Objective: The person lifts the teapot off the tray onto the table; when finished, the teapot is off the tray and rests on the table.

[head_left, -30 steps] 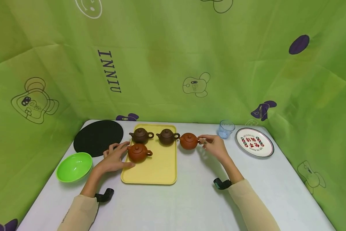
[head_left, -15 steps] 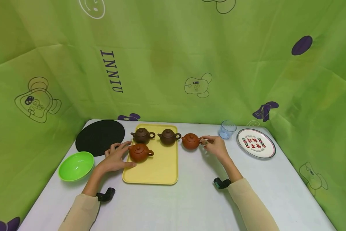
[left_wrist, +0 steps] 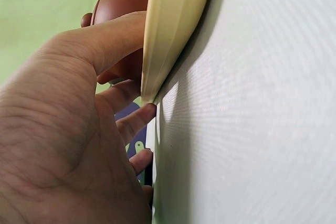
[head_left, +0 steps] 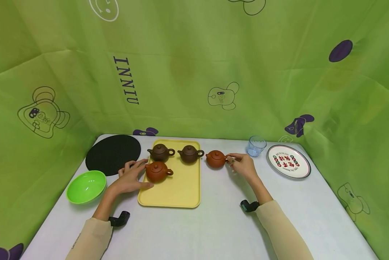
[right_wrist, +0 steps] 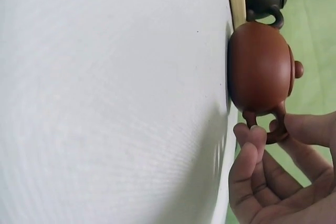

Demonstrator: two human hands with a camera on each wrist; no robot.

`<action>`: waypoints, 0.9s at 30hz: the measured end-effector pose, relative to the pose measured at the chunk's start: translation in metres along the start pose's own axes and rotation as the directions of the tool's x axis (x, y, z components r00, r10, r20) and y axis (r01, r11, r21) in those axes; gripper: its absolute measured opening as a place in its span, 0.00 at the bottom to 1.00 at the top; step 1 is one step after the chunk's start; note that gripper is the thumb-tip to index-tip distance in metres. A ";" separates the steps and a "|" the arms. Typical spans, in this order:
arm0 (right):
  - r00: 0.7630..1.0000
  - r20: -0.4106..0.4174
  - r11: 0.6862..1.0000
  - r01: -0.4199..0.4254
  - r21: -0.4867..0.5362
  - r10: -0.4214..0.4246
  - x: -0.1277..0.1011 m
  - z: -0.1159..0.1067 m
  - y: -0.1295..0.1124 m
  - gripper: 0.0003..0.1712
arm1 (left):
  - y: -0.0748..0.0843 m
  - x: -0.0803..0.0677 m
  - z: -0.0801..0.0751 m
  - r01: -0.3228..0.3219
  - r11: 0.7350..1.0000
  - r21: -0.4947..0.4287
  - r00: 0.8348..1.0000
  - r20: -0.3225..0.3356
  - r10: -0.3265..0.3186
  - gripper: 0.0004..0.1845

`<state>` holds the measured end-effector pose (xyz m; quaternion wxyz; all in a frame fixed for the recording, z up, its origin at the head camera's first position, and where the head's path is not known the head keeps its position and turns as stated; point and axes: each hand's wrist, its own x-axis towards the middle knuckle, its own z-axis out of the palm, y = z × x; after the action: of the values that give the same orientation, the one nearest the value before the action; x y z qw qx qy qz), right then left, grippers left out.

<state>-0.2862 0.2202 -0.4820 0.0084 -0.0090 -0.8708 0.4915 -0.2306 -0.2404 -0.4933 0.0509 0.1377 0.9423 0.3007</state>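
Observation:
In the head view a reddish-brown clay teapot (head_left: 156,172) sits on the left side of the yellow tray (head_left: 171,196). My left hand (head_left: 128,179) spreads around it, thumb in front and index finger near the spout; in the left wrist view the thumb crosses the tray rim (left_wrist: 170,30), and whether it touches the pot is hidden. My right hand (head_left: 243,167) pinches the handle (right_wrist: 281,124) of a second reddish-brown teapot (head_left: 215,159), which stands upright on the table just right of the tray. Two dark brown teapots (head_left: 160,153) stand at the tray's back.
A black round mat (head_left: 113,153) and a bright green bowl (head_left: 86,187) lie on the left. To the right are a blue glass cup (head_left: 256,146) and a white plate with red characters (head_left: 288,168). Green cloth (head_left: 174,90) hangs behind the white table.
The teapot in my right hand has shifted slightly right, away from the tray and the dark teapot's handle. My left hand keeps its place. The head view has shifted a little.

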 end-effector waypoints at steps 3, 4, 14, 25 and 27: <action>1.000 0.000 1.000 0.000 0.009 0.000 0.001 0.001 0.003 0.17 | 0.001 -0.001 0.000 0.003 1.000 0.002 1.000 0.006 -0.003 0.45; 1.000 0.002 1.000 0.002 0.011 -0.002 0.001 0.001 0.003 0.17 | 0.001 -0.001 0.000 0.004 1.000 0.001 1.000 0.006 -0.004 0.45; 0.999 -0.032 1.000 -0.005 0.025 0.006 -0.003 0.004 0.006 0.22 | 0.003 0.000 -0.001 0.000 1.000 0.002 1.000 0.010 0.000 0.46; 0.975 -0.168 0.988 0.138 -0.069 -0.148 -0.012 0.008 -0.017 0.23 | -0.001 0.002 -0.001 0.007 1.000 0.001 1.000 0.012 -0.007 0.47; 0.969 -0.180 0.985 0.163 -0.056 -0.171 -0.014 0.010 -0.023 0.22 | 0.000 0.001 0.000 0.003 1.000 -0.002 1.000 0.011 -0.003 0.47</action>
<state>-0.2725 0.1991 -0.4679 0.1300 0.0189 -0.8737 0.4685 -0.2316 -0.2405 -0.4933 0.0565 0.1377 0.9420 0.3007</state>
